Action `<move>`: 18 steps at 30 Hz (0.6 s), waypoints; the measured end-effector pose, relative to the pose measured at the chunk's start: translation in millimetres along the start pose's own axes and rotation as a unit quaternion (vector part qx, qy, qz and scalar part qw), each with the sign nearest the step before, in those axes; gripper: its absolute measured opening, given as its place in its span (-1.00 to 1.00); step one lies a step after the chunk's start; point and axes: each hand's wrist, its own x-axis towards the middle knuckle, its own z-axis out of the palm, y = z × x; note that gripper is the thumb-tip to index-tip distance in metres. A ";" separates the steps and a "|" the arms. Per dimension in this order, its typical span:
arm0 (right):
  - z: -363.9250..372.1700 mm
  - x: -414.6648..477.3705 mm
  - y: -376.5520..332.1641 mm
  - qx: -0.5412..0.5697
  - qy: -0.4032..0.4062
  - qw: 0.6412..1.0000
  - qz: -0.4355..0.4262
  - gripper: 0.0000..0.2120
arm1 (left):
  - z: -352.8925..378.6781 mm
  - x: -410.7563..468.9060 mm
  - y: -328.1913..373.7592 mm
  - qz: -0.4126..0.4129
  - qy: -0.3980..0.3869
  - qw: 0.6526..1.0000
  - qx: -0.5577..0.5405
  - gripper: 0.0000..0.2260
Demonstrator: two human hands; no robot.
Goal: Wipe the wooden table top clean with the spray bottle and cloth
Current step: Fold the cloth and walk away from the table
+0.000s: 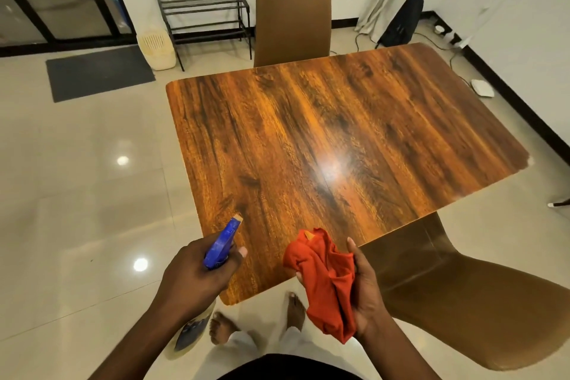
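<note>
Head view: person standing at the table's near corner.
Left hand [197, 274]: wrapped around blue spray bottle [220, 248], nozzle aimed forward over wooden table top [324, 145].
Right hand [367, 290]: closed on bunched red cloth [327, 278], just beside the near edge.

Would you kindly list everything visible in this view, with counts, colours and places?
Wooden table top: one, brown grain, centre, nothing on it.
Chairs: two, tan; one at the far edge, one at right.
Rack: one, black, far wall, its shelves bare.
Mat: one, dark grey, floor at left.
Plastic appliance: one, cream, beside the rack.
Backpack: one, black, far right corner.
Spray bottle: one, blue head, in the left hand, nozzle toward the table.
Cloth: one, orange-red, bunched in the right hand.
Bare feet: two, on the tiled floor below.
</note>
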 end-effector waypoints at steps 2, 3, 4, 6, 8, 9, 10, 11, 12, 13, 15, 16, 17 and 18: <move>3.9 -5.1 -0.6 -0.025 0.000 0.999 -0.021 -0.24 | 1.0 -4.7 0.8 -0.004 -0.001 1.000 -0.008 -0.80; 6.1 -6.9 -1.5 -0.039 0.003 0.999 -0.033 -0.25 | 1.2 -7.3 1.5 -0.004 -0.002 1.000 -0.012 -0.79; 9.2 -9.4 -2.7 -0.053 0.007 0.998 -0.040 -0.24 | 1.5 -10.6 2.7 -0.003 -0.003 1.000 -0.019 -0.77; 13.6 -14.0 -5.7 -0.076 0.012 0.996 -0.038 -0.23 | 3.4 -19.5 8.8 -0.002 -0.001 0.999 -0.044 -0.71; 16.4 -17.0 -9.1 -0.090 0.013 0.995 -0.045 -0.30 | 7.8 -28.1 13.6 -0.002 0.009 0.998 -0.068 -0.68; 16.1 -22.2 -13.0 -0.100 0.008 0.994 -0.045 -0.37 | 13.2 -35.5 19.0 -0.003 0.026 0.996 -0.082 -0.67; 17.2 -26.2 -15.9 -0.102 -0.002 0.994 -0.043 -0.43 | 17.3 -40.1 23.9 -0.006 0.040 0.994 -0.100 -0.67; 19.1 -25.2 -17.9 -0.094 -0.006 0.995 -0.045 -0.47 | 18.8 -40.2 25.5 -0.009 0.049 0.992 -0.115 -0.67; 21.7 -25.3 -21.3 -0.089 -0.009 0.995 -0.047 -0.48 | 21.9 -42.1 28.0 -0.010 0.061 0.990 -0.130 -0.66; 22.6 -28.0 -25.4 -0.092 -0.015 0.994 -0.049 -0.48 | 27.0 -45.9 32.2 -0.010 0.076 0.986 -0.146 -0.64; 25.0 -35.8 -34.3 -0.116 -0.019 0.991 -0.058 -0.55 | 41.8 -58.6 42.3 -0.008 0.103 0.980 -0.170 -0.58; 26.0 -37.7 -37.6 -0.127 -0.018 0.990 -0.062 -0.63 | 49.1 -65.3 46.0 -0.002 0.109 0.978 -0.176 -0.56; 26.5 -38.9 -39.6 -0.139 -0.021 0.988 -0.060 -0.69 | 55.9 -72.1 48.9 0.003 0.114 0.977 -0.181 -0.56; 28.5 -39.5 -39.2 -0.155 -0.025 0.986 -0.054 -0.69 | 60.5 -77.0 51.0 0.007 0.119 0.975 -0.187 -0.55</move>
